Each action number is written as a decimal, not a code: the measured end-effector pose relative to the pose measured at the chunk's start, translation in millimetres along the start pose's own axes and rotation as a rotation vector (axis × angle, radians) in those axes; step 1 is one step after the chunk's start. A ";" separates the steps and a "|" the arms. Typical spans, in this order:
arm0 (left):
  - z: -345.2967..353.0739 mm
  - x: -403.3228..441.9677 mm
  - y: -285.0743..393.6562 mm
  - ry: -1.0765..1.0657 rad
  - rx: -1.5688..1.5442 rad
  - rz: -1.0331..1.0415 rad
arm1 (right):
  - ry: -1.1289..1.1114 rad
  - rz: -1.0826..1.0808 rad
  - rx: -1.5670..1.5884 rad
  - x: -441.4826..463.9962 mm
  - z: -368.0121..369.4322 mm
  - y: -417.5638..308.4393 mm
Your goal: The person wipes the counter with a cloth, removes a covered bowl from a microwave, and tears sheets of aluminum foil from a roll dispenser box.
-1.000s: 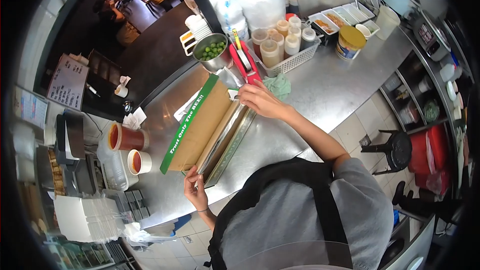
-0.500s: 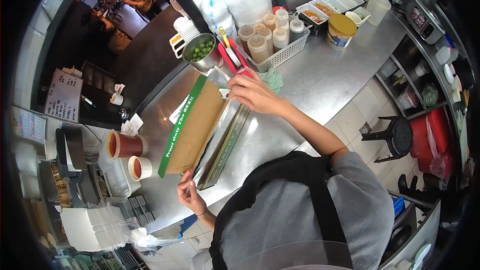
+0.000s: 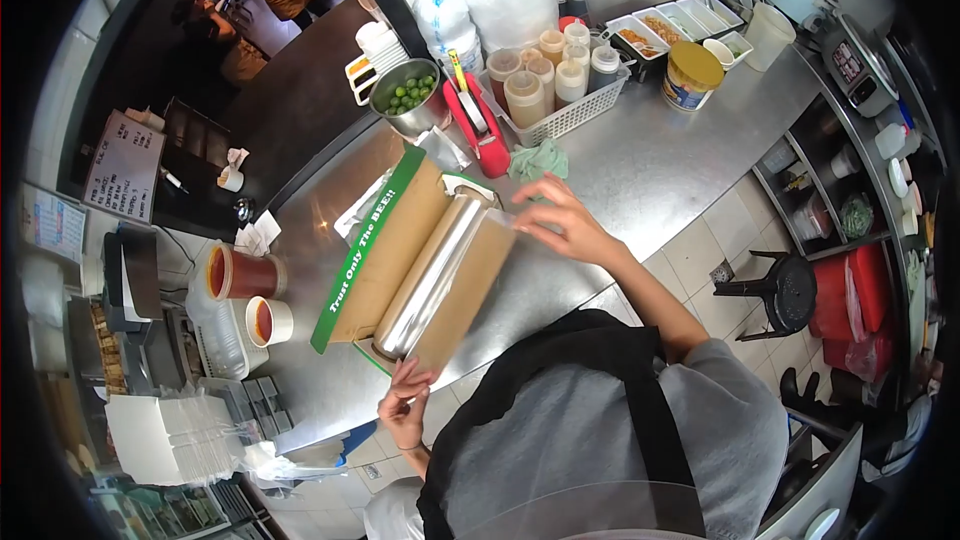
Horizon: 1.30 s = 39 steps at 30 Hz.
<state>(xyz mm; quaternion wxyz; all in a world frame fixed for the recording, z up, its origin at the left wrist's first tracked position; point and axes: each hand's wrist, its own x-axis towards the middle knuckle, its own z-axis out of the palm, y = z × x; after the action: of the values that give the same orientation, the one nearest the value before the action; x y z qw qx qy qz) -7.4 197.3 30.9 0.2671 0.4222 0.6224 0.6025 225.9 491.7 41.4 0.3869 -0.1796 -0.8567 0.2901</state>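
A long cardboard box (image 3: pixel 352 275) with a green, lettered lid edge lies open on the steel counter. Inside it is a shiny roll of cling film (image 3: pixel 430 275). Brown cardboard shows along the roll's near side, with a translucent edge of film at its upper right corner. My right hand (image 3: pixel 562 225) is at that corner, thumb and fingers drawn together on the film's edge. At the lower left corner my left hand (image 3: pixel 405 408) pinches with its fingertips. How much film lies between my hands is hard to see.
A red tape dispenser (image 3: pixel 478 130), a green cloth (image 3: pixel 538 160) and a bowl of limes (image 3: pixel 405 100) stand beyond the box. Behind them is a basket of squeeze bottles (image 3: pixel 575 110). Sauce tubs (image 3: pixel 245 275) and stacked white containers (image 3: pixel 165 435) are at left. A black stool (image 3: pixel 785 290) stands right.
Both hands have moved from the box's two ends toward my body. The roll now shows fully, and brown cardboard appears where the printed front side was visible.
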 end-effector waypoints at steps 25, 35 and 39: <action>15.0 -15.4 -1.4 0.151 0.415 0.250 | 0.353 0.822 1.064 -12.6 76.7 -8.2; -5.5 9.3 2.1 0.071 0.312 0.401 | 0.519 0.712 1.010 19.2 92.3 -16.2; -9.3 10.7 4.8 0.036 0.298 0.426 | 0.550 0.704 0.963 21.8 92.1 -19.3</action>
<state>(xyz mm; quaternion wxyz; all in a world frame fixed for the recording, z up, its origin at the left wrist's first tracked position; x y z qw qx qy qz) -19.6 201.1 38.7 0.0580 0.5676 0.6062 0.5541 139.8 455.5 16.9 0.5111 -0.3235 -0.3910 0.6937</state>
